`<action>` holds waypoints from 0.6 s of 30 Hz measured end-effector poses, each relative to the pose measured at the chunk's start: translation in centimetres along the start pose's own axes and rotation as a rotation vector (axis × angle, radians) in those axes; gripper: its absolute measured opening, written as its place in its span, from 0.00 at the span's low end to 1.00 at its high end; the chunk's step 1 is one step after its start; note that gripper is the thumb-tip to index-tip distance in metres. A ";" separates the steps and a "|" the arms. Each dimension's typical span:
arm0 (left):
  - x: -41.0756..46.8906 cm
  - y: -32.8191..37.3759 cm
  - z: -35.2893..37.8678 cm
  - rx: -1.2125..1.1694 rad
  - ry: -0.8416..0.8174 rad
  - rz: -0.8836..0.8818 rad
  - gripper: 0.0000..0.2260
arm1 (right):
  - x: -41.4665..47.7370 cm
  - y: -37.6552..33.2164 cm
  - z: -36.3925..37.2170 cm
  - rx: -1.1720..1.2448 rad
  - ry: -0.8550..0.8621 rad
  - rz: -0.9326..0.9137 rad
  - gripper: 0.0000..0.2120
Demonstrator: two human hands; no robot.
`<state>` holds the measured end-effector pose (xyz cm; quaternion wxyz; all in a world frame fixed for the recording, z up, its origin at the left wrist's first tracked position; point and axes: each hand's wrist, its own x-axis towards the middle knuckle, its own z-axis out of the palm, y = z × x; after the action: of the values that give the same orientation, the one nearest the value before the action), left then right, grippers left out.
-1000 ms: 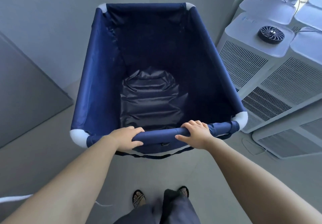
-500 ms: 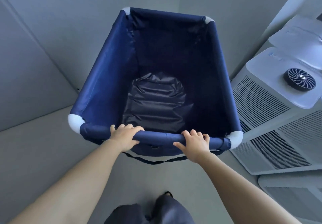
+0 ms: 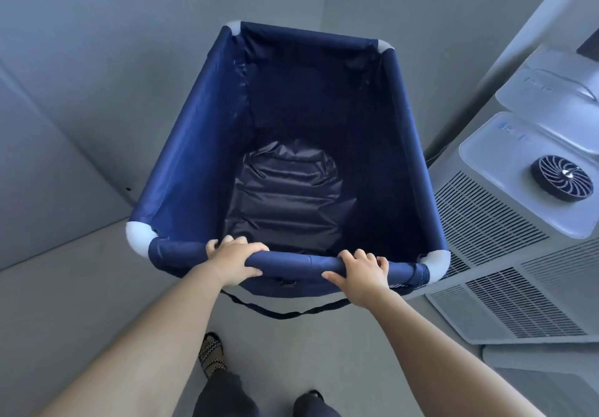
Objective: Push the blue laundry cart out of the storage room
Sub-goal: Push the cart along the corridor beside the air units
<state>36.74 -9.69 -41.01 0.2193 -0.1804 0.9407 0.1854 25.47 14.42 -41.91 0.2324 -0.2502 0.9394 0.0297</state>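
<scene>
The blue laundry cart (image 3: 197, 144) is a deep navy fabric bin with white corner caps, standing right in front of me with nothing inside but its dark wrinkled bottom. My left hand (image 3: 232, 261) grips the left part of the near padded rail. My right hand (image 3: 363, 274) grips the same rail further right. A black strap hangs in a loop under the near rail. The cart's far end points into a grey wall corner.
White appliances with vent grilles (image 3: 505, 241) stand tight against the cart's right side; a small round dark fan (image 3: 563, 177) lies on top of one. Grey walls (image 3: 97, 60) close in ahead and on the left. Grey floor (image 3: 81, 303) lies at my left; my sandalled foot (image 3: 212, 355) steps below.
The cart and my view have swung to the right, so the appliances have slid toward the right edge and the wall corner now lies ahead. Both hands kept their grip on the rail.
</scene>
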 end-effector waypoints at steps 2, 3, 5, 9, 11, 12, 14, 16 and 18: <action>1.2 -0.5 -0.8 0.017 0.005 0.029 0.14 | 0.9 -0.5 -0.5 0.019 -0.003 0.031 0.28; 1.8 -0.8 -1.3 0.026 0.002 0.046 0.14 | 1.4 -0.8 -0.7 0.028 -0.002 0.044 0.27; 3.0 -1.4 -2.2 0.036 -0.027 0.082 0.14 | 2.1 -1.2 -1.0 0.041 -0.005 0.067 0.27; 5.4 -2.9 -4.4 0.017 -0.095 0.170 0.15 | 3.2 -2.2 -1.4 0.060 0.014 0.116 0.26; 6.6 -4.2 -5.5 0.014 -0.102 0.229 0.14 | 3.7 -2.8 -1.6 0.069 0.031 0.142 0.26; 7.1 -5.1 -6.0 0.023 -0.098 0.250 0.14 | 4.0 -3.1 -1.7 0.069 0.035 0.156 0.26; 8.1 -6.8 -6.8 0.065 -0.075 0.264 0.14 | 4.4 -3.7 -1.8 0.080 0.049 0.185 0.26; 9.2 -8.2 -7.3 0.124 -0.051 0.272 0.15 | 4.8 -4.4 -2.0 0.103 0.062 0.215 0.26; 10.2 -8.9 -7.9 0.163 -0.047 0.294 0.15 | 5.2 -5.0 -2.1 0.129 0.056 0.245 0.26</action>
<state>29.21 -23.35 -41.70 0.2256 -0.0181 0.9636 0.1425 23.00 7.28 -42.07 0.2163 -0.1191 0.9690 -0.0095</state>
